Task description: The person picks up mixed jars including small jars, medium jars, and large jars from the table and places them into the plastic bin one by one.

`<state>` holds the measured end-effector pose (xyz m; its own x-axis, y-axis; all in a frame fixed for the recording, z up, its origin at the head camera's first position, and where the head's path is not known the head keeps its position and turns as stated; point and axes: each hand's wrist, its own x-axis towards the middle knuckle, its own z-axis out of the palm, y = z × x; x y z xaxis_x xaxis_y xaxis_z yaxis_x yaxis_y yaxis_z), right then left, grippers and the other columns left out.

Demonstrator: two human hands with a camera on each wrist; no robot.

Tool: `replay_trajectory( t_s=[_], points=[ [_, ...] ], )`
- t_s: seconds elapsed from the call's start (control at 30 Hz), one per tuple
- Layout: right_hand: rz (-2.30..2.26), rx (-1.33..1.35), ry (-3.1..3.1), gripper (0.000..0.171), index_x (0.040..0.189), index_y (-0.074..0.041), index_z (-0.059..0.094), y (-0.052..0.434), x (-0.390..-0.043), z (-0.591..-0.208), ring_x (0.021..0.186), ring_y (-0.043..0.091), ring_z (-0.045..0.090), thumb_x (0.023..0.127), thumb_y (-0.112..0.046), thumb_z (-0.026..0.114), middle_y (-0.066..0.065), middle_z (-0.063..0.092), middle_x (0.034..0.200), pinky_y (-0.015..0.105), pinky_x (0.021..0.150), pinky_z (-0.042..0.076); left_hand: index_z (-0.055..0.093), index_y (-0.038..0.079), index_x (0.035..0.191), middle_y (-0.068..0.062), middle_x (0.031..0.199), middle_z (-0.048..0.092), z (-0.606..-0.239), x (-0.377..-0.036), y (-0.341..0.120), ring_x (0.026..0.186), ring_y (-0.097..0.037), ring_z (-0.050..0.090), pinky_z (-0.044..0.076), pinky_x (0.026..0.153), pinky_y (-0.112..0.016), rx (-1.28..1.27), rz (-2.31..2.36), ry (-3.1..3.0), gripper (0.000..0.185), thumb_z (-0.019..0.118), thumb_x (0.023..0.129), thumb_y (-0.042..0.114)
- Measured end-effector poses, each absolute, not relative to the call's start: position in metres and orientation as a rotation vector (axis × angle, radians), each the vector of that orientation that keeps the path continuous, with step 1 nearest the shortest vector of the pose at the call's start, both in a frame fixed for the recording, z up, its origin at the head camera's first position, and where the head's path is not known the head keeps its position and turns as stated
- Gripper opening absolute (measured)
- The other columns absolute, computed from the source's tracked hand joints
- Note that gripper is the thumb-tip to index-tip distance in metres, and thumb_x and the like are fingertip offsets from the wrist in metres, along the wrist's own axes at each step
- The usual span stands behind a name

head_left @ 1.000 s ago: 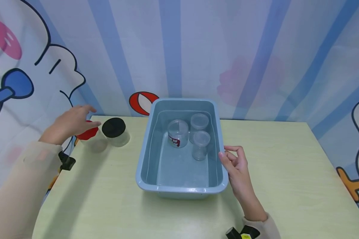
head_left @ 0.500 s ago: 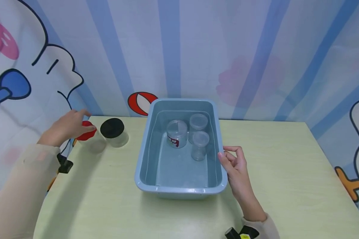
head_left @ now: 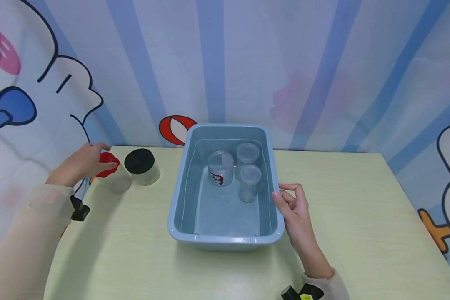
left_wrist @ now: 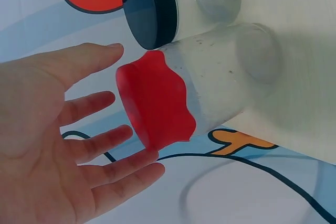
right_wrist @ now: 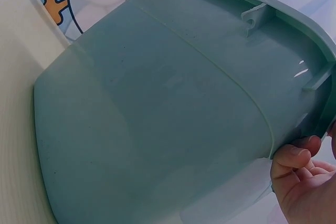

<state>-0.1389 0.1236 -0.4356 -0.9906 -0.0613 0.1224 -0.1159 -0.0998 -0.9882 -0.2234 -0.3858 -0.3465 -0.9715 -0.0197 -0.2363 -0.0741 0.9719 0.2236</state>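
Observation:
At the table's far left stands a clear jar with a red wavy-edged lid [head_left: 108, 165]. My left hand [head_left: 78, 164] is right at this lid; in the left wrist view its fingers [left_wrist: 105, 141] are spread around the lid without being curled on it, one fingertip at its edge. Beside it is a clear jar with a black lid [head_left: 139, 161]. My right hand [head_left: 295, 212] grips the right rim of a blue-grey plastic basin [head_left: 225, 240], thumb on top and fingers under. Inside the basin are a wide clear jar [head_left: 220, 167] and two narrower clear containers, one behind [head_left: 247, 155], one in front [head_left: 249, 183].
The basin stands in the middle of a pale wooden table [head_left: 345, 216]. A striped cartoon curtain [head_left: 240, 62] hangs right behind the table and along its left side. The red-lidded jar is close to the table's left edge.
My left hand has lowered slightly and shifted left around the red lid, whose top shows more now. My right hand keeps its grip on the rim, and the jars stay in place.

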Motion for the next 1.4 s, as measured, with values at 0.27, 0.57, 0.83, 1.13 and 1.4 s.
replay_trajectory(
  t_s=[0.27,0.57,0.83,1.13,1.4],
  points=[
    [2.298,0.209,-2.074,0.034,0.13,0.001,0.039,0.124,-0.139,-0.436,0.094,0.028,0.071,0.103,-0.011,0.056,0.02,0.069,0.113,0.037,0.079,0.059,0.037,-0.015,0.138,-0.039,0.122,0.041,-0.351,-0.223,-0.389,0.111,-0.054,0.04,0.056,0.072,-0.053,-0.035,0.353,2.876,0.07,0.071,0.09,0.025],
    [2.296,0.195,-2.076,0.035,0.13,0.0,0.039,0.124,-0.139,-0.437,0.094,0.029,0.07,0.103,-0.012,0.056,0.021,0.068,0.113,0.036,0.08,0.058,0.036,-0.014,0.138,-0.039,0.122,0.042,-0.354,-0.227,-0.39,0.112,-0.054,0.04,0.055,0.074,-0.055,-0.028,0.323,2.875,0.07,0.069,0.091,0.026],
    [2.294,0.194,-2.076,0.034,0.13,-0.001,0.04,0.124,-0.139,-0.436,0.094,0.029,0.07,0.103,-0.011,0.056,0.019,0.069,0.113,0.037,0.08,0.059,0.038,-0.015,0.137,-0.039,0.121,0.046,-0.357,-0.232,-0.393,0.11,-0.054,0.043,0.056,0.073,-0.054,-0.012,0.311,2.865,0.068,0.069,0.091,0.025],
    [2.287,0.208,-2.082,0.033,0.13,0.0,0.039,0.124,-0.139,-0.434,0.093,0.029,0.07,0.103,-0.01,0.055,0.003,0.072,0.106,0.037,0.08,0.059,0.037,-0.016,0.136,-0.039,0.119,0.046,-0.36,-0.237,-0.395,0.109,-0.055,0.044,0.057,0.068,-0.049,-0.03,0.325,2.844,0.07,0.072,0.089,0.023],
    [2.308,0.234,-2.062,0.032,0.13,0.0,0.039,0.125,-0.139,-0.436,0.09,0.026,0.07,0.103,-0.009,0.054,0.001,0.072,0.103,0.038,0.079,0.059,0.038,-0.017,0.134,-0.039,0.118,0.046,-0.36,-0.238,-0.395,0.109,-0.055,0.043,0.057,0.069,-0.049,-0.03,0.311,2.844,0.066,0.071,0.09,0.019]
  ],
)
